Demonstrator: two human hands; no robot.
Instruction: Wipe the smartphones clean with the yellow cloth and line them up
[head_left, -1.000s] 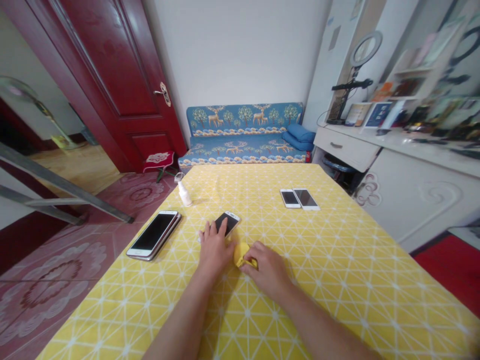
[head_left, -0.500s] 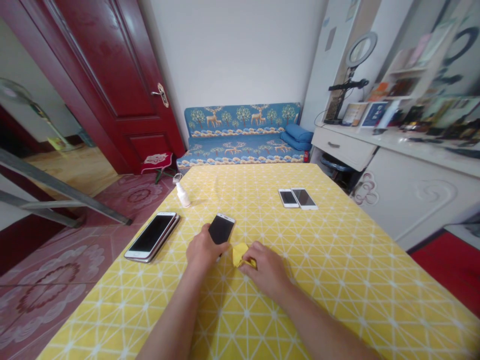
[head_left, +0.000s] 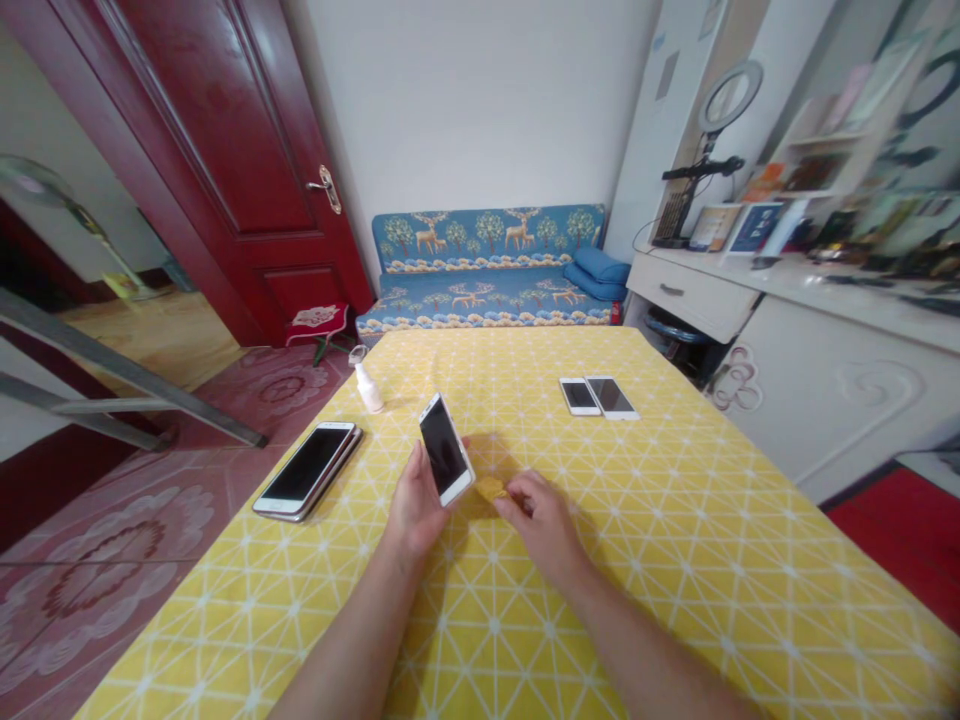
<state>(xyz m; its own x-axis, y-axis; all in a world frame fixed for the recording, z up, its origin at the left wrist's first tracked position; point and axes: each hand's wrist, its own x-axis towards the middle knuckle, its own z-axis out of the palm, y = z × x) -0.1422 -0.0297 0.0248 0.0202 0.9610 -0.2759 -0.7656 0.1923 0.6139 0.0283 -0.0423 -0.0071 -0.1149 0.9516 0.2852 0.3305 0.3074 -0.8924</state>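
Observation:
My left hand (head_left: 417,502) is wrapped round a white smartphone (head_left: 445,452) with a dark screen, tilted up above the table with the screen facing right and toward me. Between the thumb and fingers of my right hand (head_left: 534,515) is a small yellow cloth (head_left: 491,488), held just right of the phone's lower end. The cloth hangs in the phone's shadow; whether it touches the phone I cannot tell. Left of my hands lies a stack of smartphones (head_left: 307,470), the top one white with a black screen.
On the yellow patterned tablecloth (head_left: 510,640), a white spray bottle (head_left: 367,388) stands at the back left. Two white phones, a smaller one (head_left: 580,397) and a larger one (head_left: 611,398), lie side by side at the back right. A blue sofa (head_left: 487,290) stands behind the table.
My left hand has raised the phone off the table and tilted it upright. My right hand, still pinching the yellow cloth, has shifted slightly right.

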